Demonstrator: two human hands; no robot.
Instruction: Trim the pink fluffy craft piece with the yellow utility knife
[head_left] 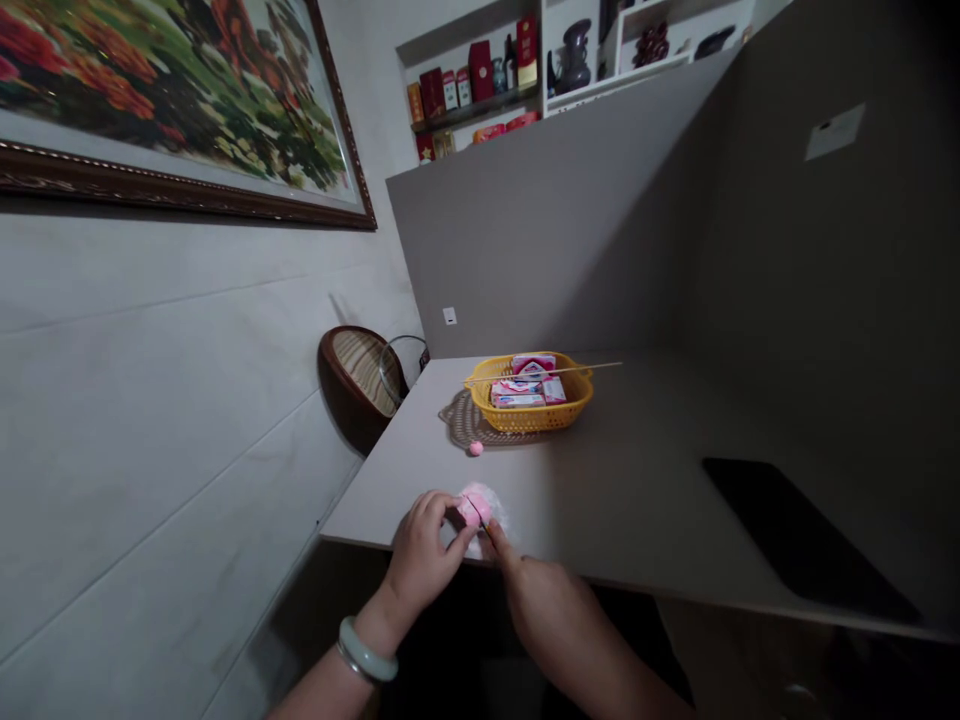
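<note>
Both my hands meet at the table's near edge over a small pink lump (472,509) that lies on a pale round sheet (498,505). My left hand (424,556), a pale bangle on its wrist, pinches the lump with curled fingers. My right hand (537,596) is closed on a thin dark tool whose tip touches the lump; I cannot make out what the tool is. A tiny pink ball (475,449) lies farther up the table.
A yellow basket (577,398) holding small pink-and-white boxes, a thin stick across its rim, stands on a woven mat (460,420) at the back. A dark flat pad (799,540) lies right. A round wooden chair (352,385) is left of the table (645,480); grey partitions enclose it.
</note>
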